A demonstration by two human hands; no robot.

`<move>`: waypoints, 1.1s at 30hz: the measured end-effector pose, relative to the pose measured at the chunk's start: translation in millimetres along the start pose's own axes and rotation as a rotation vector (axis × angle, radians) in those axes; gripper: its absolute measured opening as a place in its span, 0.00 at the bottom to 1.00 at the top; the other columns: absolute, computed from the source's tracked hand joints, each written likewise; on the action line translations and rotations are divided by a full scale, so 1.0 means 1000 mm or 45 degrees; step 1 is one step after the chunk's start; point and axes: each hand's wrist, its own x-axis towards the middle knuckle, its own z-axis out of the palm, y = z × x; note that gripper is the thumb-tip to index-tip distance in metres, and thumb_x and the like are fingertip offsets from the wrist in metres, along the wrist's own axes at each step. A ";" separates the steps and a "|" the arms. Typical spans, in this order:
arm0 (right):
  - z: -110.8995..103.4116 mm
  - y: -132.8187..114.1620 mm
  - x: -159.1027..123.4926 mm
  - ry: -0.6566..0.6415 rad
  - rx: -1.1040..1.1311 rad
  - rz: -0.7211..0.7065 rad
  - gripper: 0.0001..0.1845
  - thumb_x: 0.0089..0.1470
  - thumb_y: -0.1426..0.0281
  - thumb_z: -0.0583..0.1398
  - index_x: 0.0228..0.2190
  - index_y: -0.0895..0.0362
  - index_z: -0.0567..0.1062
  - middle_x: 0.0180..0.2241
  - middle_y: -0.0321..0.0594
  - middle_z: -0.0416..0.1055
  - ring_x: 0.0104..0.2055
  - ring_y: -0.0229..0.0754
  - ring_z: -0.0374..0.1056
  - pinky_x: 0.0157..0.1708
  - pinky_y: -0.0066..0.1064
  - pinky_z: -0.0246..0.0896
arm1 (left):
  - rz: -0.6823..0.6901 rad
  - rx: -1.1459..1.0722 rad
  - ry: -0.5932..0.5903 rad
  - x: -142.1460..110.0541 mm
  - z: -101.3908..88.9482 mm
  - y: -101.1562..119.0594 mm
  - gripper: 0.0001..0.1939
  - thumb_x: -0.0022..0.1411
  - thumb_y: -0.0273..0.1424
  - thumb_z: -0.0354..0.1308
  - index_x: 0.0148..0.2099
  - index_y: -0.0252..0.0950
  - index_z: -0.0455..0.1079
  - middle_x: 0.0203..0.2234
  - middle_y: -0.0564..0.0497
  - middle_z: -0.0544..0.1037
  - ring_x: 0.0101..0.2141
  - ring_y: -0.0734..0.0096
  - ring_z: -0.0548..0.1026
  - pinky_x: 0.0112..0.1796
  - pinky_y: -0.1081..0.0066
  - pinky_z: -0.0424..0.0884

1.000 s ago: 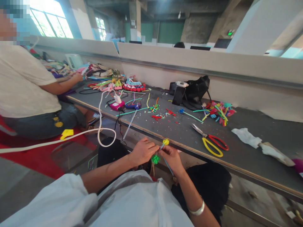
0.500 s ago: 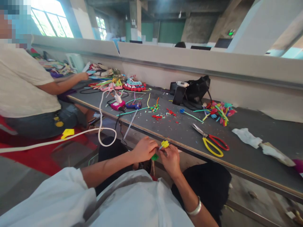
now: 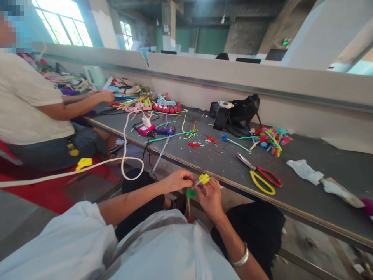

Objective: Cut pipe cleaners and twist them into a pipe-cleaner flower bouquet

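In front of my lap, by the table edge, my right hand (image 3: 210, 197) pinches the pale stem of a yellow pipe-cleaner flower (image 3: 204, 178). The yellow head sticks up above the fingers. A green fuzzy piece (image 3: 191, 193) hangs just below, between the two hands; whether it joins the same stem I cannot tell. My left hand (image 3: 179, 181) is closed in a pinch close to the stem's end, and what its fingertips grip is too small to make out. Scissors (image 3: 253, 169) with one red and one yellow handle lie spread on the table, right of my hands.
On the dark table (image 3: 210, 163) lie red clippings (image 3: 194, 145), a blue-tipped pipe cleaner (image 3: 237, 144), a bunch of pipe-cleaner flowers (image 3: 272, 140), a black bag (image 3: 244, 111) and crumpled white tissue (image 3: 304, 171). A white cable (image 3: 124, 151) hangs over the edge. A co-worker (image 3: 37, 101) sits at left.
My left hand has shifted slightly, its fingers lifting off a little, and more of the green piece shows. The flower stays in my right hand. The co-worker's hands have come together.
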 end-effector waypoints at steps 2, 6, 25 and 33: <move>0.000 0.001 0.001 -0.022 -0.006 -0.019 0.08 0.60 0.70 0.58 0.31 0.56 0.76 0.31 0.43 0.74 0.38 0.47 0.67 0.42 0.39 0.59 | 0.003 0.012 -0.015 0.002 -0.002 -0.001 0.09 0.55 0.29 0.52 0.33 0.32 0.73 0.23 0.54 0.74 0.26 0.74 0.68 0.27 0.77 0.61; 0.002 0.002 0.001 -0.092 -0.060 -0.098 0.08 0.59 0.71 0.58 0.30 0.56 0.76 0.29 0.43 0.72 0.37 0.48 0.65 0.44 0.41 0.58 | 0.021 0.072 -0.044 0.003 -0.007 0.003 0.09 0.51 0.26 0.53 0.33 0.33 0.74 0.23 0.55 0.74 0.25 0.74 0.67 0.27 0.76 0.59; 0.006 -0.002 0.003 -0.329 0.085 -0.029 0.06 0.56 0.72 0.60 0.28 0.56 0.76 0.29 0.41 0.75 0.35 0.45 0.68 0.41 0.36 0.61 | -0.183 -0.136 -0.385 0.013 -0.020 -0.007 0.07 0.48 0.30 0.56 0.26 0.33 0.73 0.16 0.57 0.66 0.21 0.76 0.60 0.22 0.76 0.54; 0.010 0.010 0.001 -0.396 0.171 0.105 0.09 0.53 0.77 0.57 0.23 0.56 0.72 0.21 0.31 0.71 0.24 0.35 0.66 0.25 0.23 0.56 | -0.032 0.140 -0.148 0.000 -0.008 0.004 0.07 0.50 0.26 0.56 0.31 0.35 0.76 0.22 0.55 0.72 0.27 0.73 0.66 0.29 0.75 0.57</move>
